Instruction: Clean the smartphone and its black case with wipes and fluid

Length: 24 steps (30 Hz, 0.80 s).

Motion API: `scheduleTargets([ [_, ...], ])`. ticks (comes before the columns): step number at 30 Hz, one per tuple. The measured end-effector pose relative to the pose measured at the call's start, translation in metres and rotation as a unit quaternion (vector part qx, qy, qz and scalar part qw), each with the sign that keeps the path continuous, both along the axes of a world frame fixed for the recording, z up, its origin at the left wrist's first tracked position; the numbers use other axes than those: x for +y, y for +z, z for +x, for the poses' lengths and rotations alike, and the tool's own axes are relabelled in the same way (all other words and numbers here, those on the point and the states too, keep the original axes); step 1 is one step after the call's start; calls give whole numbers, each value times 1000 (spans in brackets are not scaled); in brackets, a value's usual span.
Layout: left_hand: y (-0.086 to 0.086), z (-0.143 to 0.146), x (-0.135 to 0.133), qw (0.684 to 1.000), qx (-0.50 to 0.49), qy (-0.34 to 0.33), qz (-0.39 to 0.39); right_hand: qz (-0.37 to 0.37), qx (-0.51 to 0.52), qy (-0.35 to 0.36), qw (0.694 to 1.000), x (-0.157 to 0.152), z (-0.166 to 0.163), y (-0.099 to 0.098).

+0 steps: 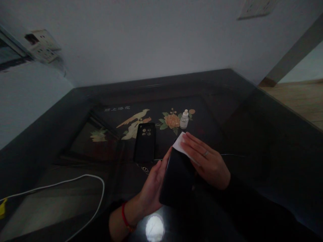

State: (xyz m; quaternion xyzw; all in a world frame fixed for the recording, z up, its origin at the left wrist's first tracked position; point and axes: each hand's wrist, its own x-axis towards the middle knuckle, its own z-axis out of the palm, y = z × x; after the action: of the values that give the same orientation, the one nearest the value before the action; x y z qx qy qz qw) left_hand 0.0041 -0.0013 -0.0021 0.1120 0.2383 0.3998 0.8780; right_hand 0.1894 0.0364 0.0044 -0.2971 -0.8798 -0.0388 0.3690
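Note:
A dark smartphone (178, 179) rests tilted in my left hand (153, 186), whose fingers and thumb hold it along its left edge. My right hand (208, 159) presses a small white wipe (179, 142) against the phone's top end, with the fingers laid over the wipe. A ring shows on one right finger and a red cord on the left wrist. Just beyond the left hand, a black phone case (145, 143) with round camera holes lies on the dark table, a chain (145, 170) at its lower end. Past the wipe stands a small white-capped dropper bottle (184, 119).
The glossy dark table (242, 114) bears a bird-and-flower picture (136, 117) and meets a pale wall behind. A white cable (75, 179) curves over its left side, near a yellow object (3, 208) at the edge. Sockets (44, 45) sit on the left wall.

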Motion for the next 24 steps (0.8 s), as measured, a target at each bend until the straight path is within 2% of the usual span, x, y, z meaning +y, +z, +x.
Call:
scheduleTargets([
  [2,0,0,-1,1000,-3,-1,7,5,-7,-5,1000,1,-1,0],
  [6,1,0,-2,1000,-11,-14,17,14,-28,52,998,-4,-5,0],
  [13,1,0,-2,1000,-6,-1,9,16,-18,20,1000,-5,-5,3],
  [17,-2,0,-2,1000,-9,-4,-5,15,-30,84,996,-7,-7,1],
  [18,-3,-1,-2,1000,-10,-3,-3,15,-28,81,996,-6,-6,1],
  [22,0,-1,-1,1000,-6,5,-2,12,2,-16,1000,-2,-2,1],
  [24,1,-1,1,1000,-1,7,-5,14,-9,17,1000,-6,-6,1],
])
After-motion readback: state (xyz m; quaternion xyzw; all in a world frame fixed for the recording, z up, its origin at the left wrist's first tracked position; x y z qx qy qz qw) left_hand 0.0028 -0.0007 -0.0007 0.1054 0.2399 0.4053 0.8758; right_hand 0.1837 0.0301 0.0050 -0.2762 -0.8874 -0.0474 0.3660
